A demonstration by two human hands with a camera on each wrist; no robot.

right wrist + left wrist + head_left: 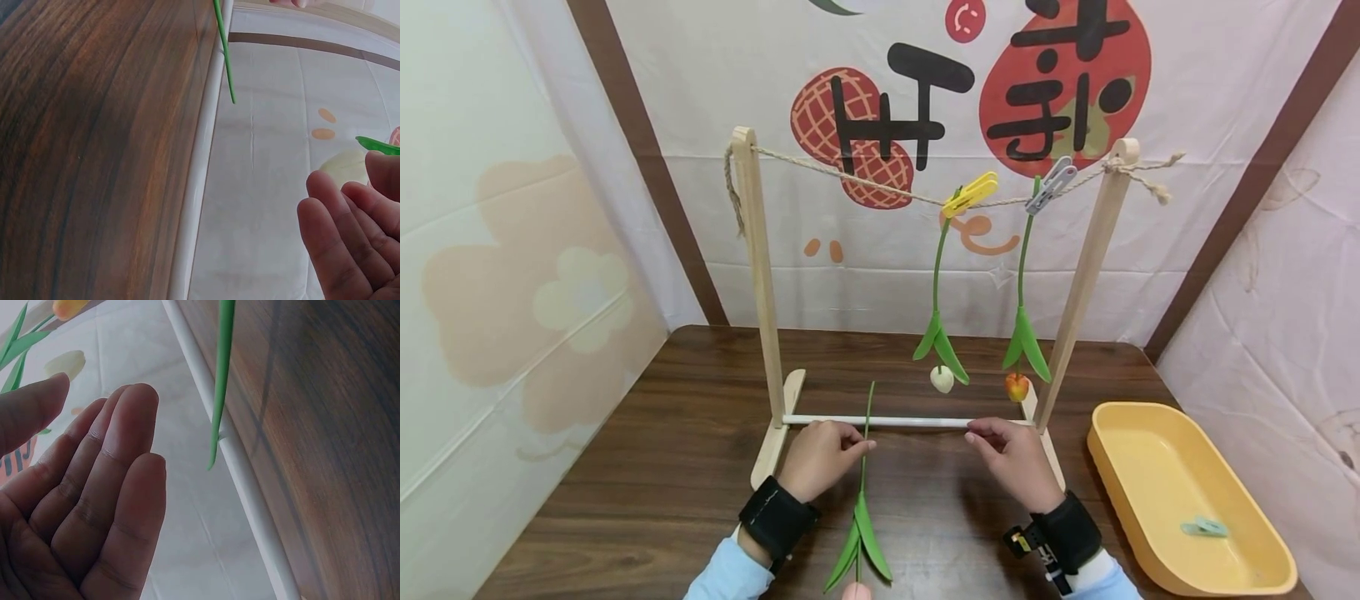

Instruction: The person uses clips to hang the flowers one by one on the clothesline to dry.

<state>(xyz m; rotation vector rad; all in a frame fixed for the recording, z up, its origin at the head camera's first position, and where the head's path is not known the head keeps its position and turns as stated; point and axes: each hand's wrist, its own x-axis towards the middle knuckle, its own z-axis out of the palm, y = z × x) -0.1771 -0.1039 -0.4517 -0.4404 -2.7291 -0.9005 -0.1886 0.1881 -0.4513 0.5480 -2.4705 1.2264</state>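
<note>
Nearest the lens, a loose artificial flower (861,508) lay on the dark wooden table (647,467), its pink bud at the front edge and its green stem pointing away over the rack's white base rod (910,422). Beside the stem rested the left hand (820,458), fingers relaxed and holding nothing; the right hand (1018,462) rested near the rod, equally loose and empty. To the right stood a yellow tray (1120,500) holding a pale green clip (1204,527). Behind, two flowers hung head-down from a twine line (850,177) on the wooden rack (758,275), pinned by a yellow clothespin (972,194) and a grey clothespin (1052,185). A printed cloth backdrop (1195,100) closed the room.
</note>
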